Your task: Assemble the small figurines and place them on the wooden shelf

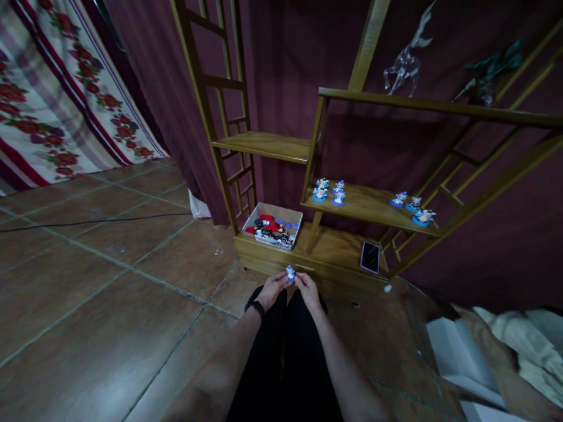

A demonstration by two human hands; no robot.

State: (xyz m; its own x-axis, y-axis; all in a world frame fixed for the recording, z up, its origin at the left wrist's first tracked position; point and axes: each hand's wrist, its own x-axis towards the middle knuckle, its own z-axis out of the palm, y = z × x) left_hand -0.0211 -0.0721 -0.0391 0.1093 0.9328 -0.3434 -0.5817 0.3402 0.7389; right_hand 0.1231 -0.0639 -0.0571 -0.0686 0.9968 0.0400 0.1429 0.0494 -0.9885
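Observation:
Both my hands meet just in front of my knees, pinching one small blue-and-white figurine (pixel 290 272). My left hand (pixel 272 289), with a black band on the wrist, grips it from the left. My right hand (pixel 307 289) grips it from the right. Right behind them is the bottom board of a wooden shelf unit (pixel 347 243). Several similar figurines (pixel 329 191) stand on the middle shelf, and three more (pixel 413 207) further right. A white box (pixel 273 226) of red, black and blue pieces sits on the bottom board at the left.
A phone (pixel 370 257) lies flat on the bottom board at the right. A glass deer (pixel 407 58) and a dark ornament (pixel 490 73) stand on the top shelf. White boxes (pixel 457 357) and cloth (pixel 525 340) lie at the right. A cable (pixel 88 221) crosses the tiled floor.

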